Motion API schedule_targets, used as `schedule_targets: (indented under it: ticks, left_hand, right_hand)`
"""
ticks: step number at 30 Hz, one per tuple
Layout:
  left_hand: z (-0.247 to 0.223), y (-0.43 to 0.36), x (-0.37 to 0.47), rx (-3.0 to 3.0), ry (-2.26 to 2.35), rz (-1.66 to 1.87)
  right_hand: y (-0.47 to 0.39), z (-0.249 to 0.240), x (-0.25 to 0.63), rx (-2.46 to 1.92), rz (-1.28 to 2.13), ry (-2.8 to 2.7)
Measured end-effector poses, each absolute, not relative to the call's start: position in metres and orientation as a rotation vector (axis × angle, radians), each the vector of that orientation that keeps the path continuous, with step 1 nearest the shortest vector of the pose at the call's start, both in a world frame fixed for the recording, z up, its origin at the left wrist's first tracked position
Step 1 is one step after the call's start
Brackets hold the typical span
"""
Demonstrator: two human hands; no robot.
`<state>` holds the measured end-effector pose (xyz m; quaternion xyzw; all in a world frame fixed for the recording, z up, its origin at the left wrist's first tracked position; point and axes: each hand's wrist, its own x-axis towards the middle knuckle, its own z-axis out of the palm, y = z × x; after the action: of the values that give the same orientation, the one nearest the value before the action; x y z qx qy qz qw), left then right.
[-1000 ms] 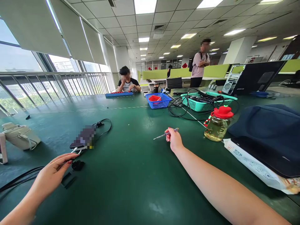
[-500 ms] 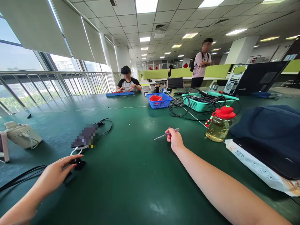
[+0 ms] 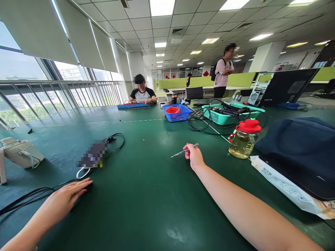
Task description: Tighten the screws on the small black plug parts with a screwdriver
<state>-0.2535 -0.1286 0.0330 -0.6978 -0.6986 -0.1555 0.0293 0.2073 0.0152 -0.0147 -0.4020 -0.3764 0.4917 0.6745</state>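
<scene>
Since half a second ago the left hand point(image 3: 62, 198) has flattened over a small black piece point(image 3: 90, 185) at the left of the desk point(image 3: 146, 202), its fingers straighter and closer together; from where I stand I can't tell whether that grip has hold of anything. The right hand point(image 3: 193, 155) has hardly shifted, its grip clamped on a slim screwdriver point(image 3: 179, 153) whose tip points leftward, well apart from the other hand. The step in hand looks to be handling the black piece, near the white cable point(image 3: 77, 174) by the phone point(image 3: 92, 155). To lift it, I judge, the left fingers need to curl underneath, clear of that cable.
</scene>
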Motion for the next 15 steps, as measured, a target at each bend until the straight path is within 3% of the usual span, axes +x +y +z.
schedule_targets:
  ticks: [9,15]
  left_hand:
    - [-0.016,-0.160,-0.264,-1.860,-2.451,-0.369]
    - [-0.032,-0.171,-0.279,-1.851,-2.392,-0.438]
  right_hand:
    - [0.015,-0.014,0.207,-0.907,1.118,-0.841]
    - [0.013,-0.013,0.205,-0.898,1.110,-0.835]
